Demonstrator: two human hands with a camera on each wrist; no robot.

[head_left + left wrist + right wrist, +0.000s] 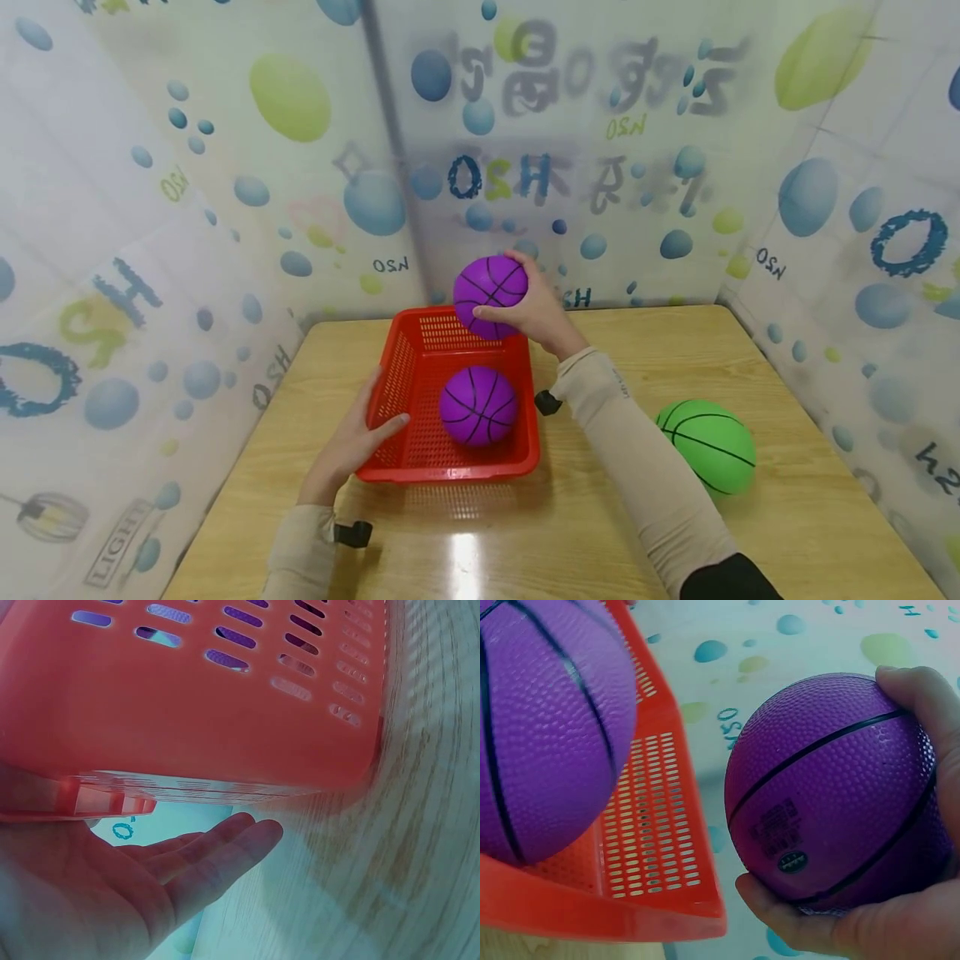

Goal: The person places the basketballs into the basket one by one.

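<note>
My right hand [528,312] grips a purple ball [825,795] with black basketball lines, thumb and fingers spread around its side. The ball is over the far end of a red plastic basket [536,454]. A second purple ball [478,407] lies inside the basket, toward its near right part. At the basket's left rim, my left hand [352,437] holds the edge, thumb over the rim and fingers along the outer wall. The left wrist view shows those fingers [217,862] nearly straight beside the slotted basket, the thumb mostly hidden by the rim.
A green ball [712,450] with black lines sits on the wooden table [615,517] to the right, partly behind my right sleeve. Curtain-like walls [637,233] printed with blue and green spots enclose the table at the back and both sides.
</note>
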